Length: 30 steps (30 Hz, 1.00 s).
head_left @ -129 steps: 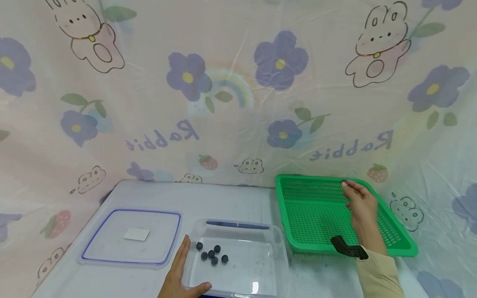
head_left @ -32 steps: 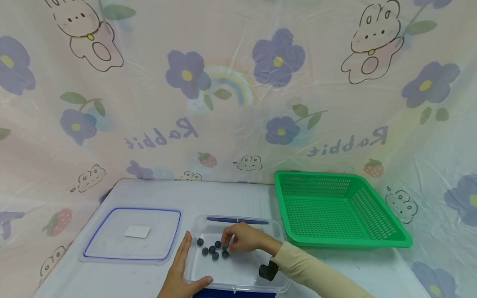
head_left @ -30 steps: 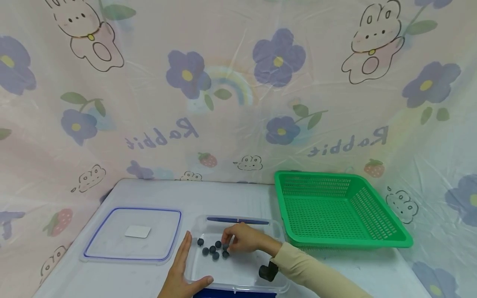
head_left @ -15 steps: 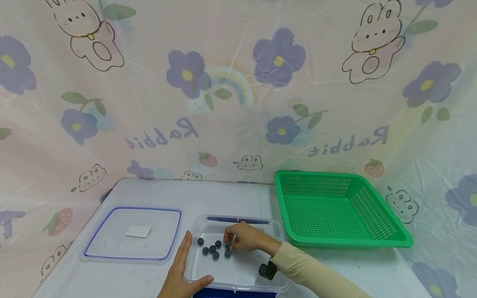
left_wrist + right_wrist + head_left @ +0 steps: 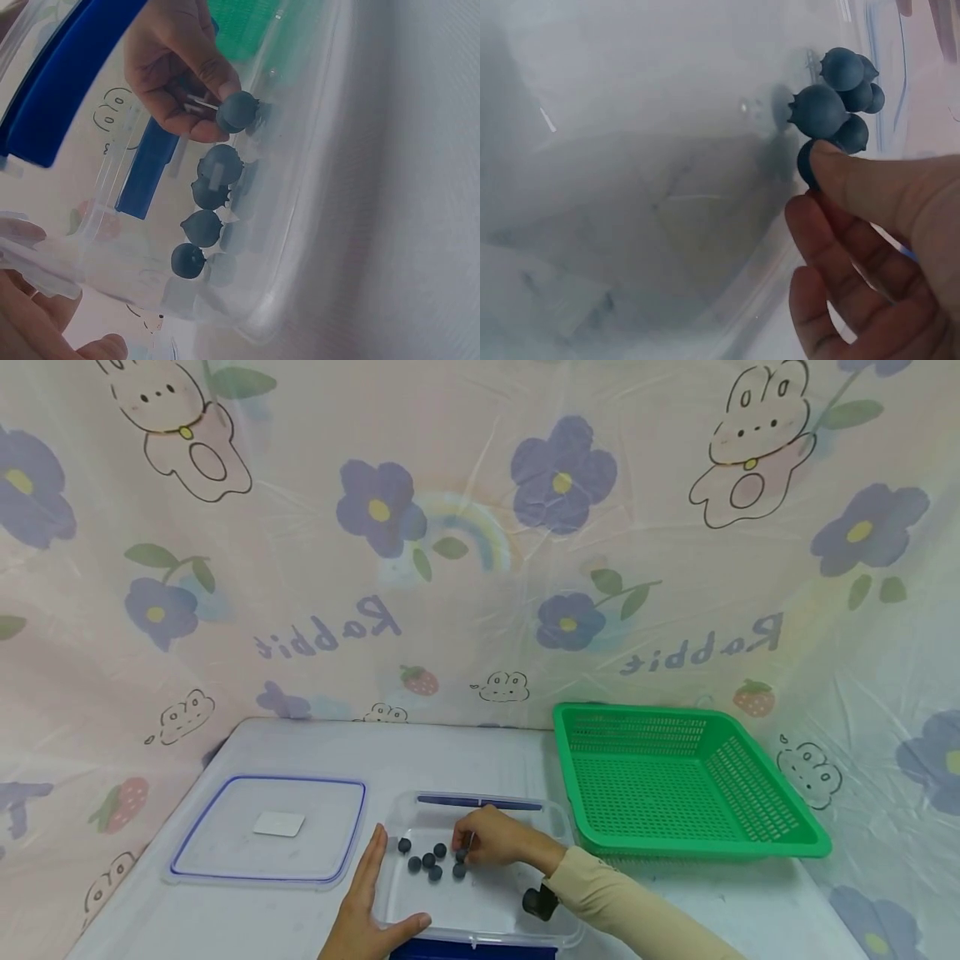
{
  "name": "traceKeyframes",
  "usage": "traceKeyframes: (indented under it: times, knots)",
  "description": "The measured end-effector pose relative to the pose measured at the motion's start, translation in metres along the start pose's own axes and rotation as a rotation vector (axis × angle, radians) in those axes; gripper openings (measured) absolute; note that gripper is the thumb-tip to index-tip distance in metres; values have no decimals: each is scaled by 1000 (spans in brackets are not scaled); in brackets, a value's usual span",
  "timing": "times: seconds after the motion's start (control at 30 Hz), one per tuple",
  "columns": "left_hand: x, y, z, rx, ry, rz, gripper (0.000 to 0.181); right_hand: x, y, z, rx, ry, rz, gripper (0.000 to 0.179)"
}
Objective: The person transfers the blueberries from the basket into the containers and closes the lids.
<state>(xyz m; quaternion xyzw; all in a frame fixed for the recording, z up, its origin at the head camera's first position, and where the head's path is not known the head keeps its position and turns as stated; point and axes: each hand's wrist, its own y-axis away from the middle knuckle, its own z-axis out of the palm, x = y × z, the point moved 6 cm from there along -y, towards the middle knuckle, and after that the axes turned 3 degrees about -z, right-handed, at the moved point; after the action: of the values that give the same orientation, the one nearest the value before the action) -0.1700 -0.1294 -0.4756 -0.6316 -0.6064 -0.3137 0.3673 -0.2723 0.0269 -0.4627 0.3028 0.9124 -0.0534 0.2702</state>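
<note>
Inside a clear plastic box at the front middle lies a loose group of dark blue toy-like blueberries. My right hand reaches into the box from the right. Its thumb and fingertip pinch one blueberry, close beside the others; several crowned berries show near it in the right wrist view. Along the box's left side, my left hand rests with straight fingers against the wall, its thumb lying over the front left corner. In the left wrist view a row of blueberries shows through the box wall.
To the left lies a clear lid with a blue seal and a white label. A green slotted basket stands at the back right, close to the box. A patterned cloth hangs behind the white table.
My right hand has come down from above the green basket, a small dark thing at its fingertips, into the box beside the berries. Lately it has shifted slightly right. My left hand stays put.
</note>
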Motion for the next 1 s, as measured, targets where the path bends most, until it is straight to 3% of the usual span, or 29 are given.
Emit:
traceKeyframes:
  times: [0.33, 0.6, 0.8, 1.0]
  knots:
    - [2, 1, -1, -22, -17, -64, 107, 2, 1, -2, 2, -28, 4, 21]
    - [1, 1, 0, -40, -7, -78, 108, 2, 2, -3, -15, -84, 29, 9]
    - [1, 1, 0, -31, -10, -54, 107, 3, 2, -4, -12, -110, 44, 4]
    - [3, 1, -1, 7, 15, 11, 107, 1, 3, -9, 0, -135, 37, 5]
